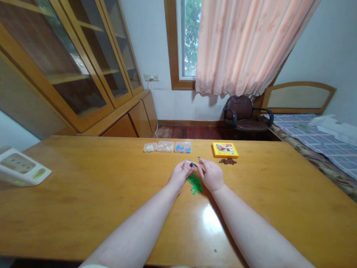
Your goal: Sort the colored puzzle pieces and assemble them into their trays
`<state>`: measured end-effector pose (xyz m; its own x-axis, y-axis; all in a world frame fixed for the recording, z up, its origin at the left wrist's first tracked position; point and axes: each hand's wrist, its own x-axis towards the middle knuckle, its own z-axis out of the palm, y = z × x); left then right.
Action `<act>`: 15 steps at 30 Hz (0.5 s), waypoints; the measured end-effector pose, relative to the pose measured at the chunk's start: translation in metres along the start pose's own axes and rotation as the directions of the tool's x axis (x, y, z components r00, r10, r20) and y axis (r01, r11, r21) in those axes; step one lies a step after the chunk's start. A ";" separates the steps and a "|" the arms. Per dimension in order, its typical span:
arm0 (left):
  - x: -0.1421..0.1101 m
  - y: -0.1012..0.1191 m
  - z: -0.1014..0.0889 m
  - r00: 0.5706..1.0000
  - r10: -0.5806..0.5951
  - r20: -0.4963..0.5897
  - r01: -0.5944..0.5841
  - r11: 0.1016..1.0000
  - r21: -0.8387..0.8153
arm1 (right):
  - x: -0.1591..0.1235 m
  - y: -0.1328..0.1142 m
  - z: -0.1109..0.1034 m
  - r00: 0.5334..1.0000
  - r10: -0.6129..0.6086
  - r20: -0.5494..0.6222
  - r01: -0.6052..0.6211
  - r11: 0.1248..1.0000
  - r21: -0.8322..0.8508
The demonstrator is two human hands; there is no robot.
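My left hand (179,175) is over the middle of the table, its fingers pinched at a small dark piece (192,164) too tiny to name. Beside it, my right hand (212,175) is partly closed, with thumb and fingertips meeting the left fingertips at that piece. What the right fingers grip is too small to make out. Just below and between both hands lies a loose pile of small bright green pieces (196,184). Past the right hand, a heap of small brown pieces (228,161) rests against the front of a flat yellow box (224,152).
Along the table's (85,185) far edge stand a small clear container (150,150), one with cream pieces (165,150) and one with blue pieces (183,151). A white and grey device (22,167) is at the left. Beyond are a chair (240,109), cabinet (120,124) and bed (327,131).
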<state>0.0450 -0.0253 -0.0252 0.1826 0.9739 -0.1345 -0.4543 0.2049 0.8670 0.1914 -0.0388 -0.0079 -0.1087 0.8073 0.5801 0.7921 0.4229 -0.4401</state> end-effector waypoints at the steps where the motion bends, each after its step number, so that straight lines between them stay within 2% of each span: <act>1: 0.000 0.000 0.000 1.000 0.007 -0.002 -0.007 1.000 0.000 | 0.000 0.000 0.000 1.000 -0.002 -0.002 0.002 1.000 -0.004; 15: -0.003 0.006 0.006 0.999 0.035 -0.035 -0.033 0.997 0.070 | 0.000 -0.003 0.002 0.999 -0.020 -0.051 0.015 0.995 -0.101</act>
<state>0.0469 -0.0280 -0.0171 0.1362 0.9834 -0.1202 -0.3974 0.1654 0.9026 0.1883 -0.0392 -0.0080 -0.0940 0.7766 0.6230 0.8473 0.3910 -0.3595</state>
